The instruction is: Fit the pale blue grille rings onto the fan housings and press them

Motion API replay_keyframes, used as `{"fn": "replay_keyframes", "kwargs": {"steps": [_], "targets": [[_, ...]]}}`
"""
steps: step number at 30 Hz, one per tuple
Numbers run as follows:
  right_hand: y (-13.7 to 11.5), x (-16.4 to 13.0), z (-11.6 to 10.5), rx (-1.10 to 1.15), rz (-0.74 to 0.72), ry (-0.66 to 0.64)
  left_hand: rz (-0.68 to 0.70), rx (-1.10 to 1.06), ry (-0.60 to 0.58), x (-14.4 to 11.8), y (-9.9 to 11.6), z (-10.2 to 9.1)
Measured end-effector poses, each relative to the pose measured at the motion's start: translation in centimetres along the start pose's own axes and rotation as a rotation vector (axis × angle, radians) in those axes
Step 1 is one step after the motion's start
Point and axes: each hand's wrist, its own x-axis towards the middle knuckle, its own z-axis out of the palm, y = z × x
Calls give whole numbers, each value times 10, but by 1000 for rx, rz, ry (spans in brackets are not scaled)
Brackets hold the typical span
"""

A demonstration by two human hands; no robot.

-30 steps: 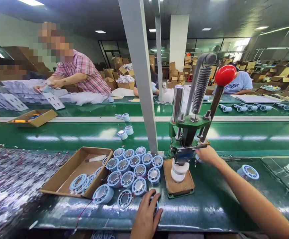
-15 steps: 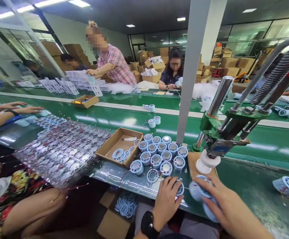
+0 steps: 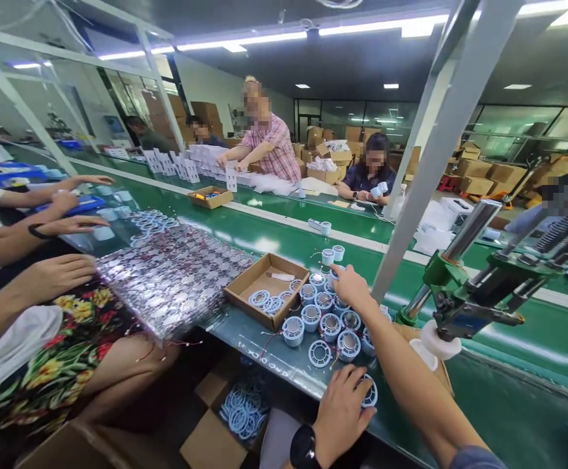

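My left hand [image 3: 343,405], with a black watch on its wrist, curls over a round light-blue housing [image 3: 370,393] at the table's front edge. Its ringed top shows beside my fingers. My right hand [image 3: 352,286] reaches across to the back of a cluster of similar housings, its fingers closed around a light-blue housing [image 3: 334,276] there. Metal discs and red wires show on several of them, such as the housing [image 3: 293,331] at the cluster's left. A flat light-blue ring [image 3: 320,354] lies in front. My right forearm hides part of the cluster.
A green hand press [image 3: 479,286] with a white pressing head stands at right. Left of the cluster is a cardboard tray [image 3: 247,296] holding rings, beside a wrapped sheet of parts [image 3: 176,280]. Co-workers sit at left and across the green conveyor [image 3: 245,228]. A grey post [image 3: 411,215] rises behind.
The view has swung left. My right hand has moved from a housing beside the press to the cluster's back. My left hand stays over its housing at the front edge.
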Motion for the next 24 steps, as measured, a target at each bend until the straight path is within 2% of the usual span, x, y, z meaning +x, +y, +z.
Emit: {"fn": "replay_keyframes", "kwargs": {"steps": [8, 13, 16, 18, 21, 24], "targets": [[-10, 1, 20, 14, 51, -5, -20, -40, -30, 0, 0, 0], [-1, -13, 9, 96, 56, 100, -3, -60, -87, 0, -4, -8], [15, -40, 0, 158, 27, 176, 14, -75, -91, -2, -7, -16], [24, -67, 3, 203, -26, 179, 19, -78, -75, -9, -10, -21], [26, -116, 30, 266, -142, 89, 19, -68, -41, -33, -24, -35], [15, -160, 71, 305, -209, -20, -48, -2, 114, -67, -48, -60]]}}
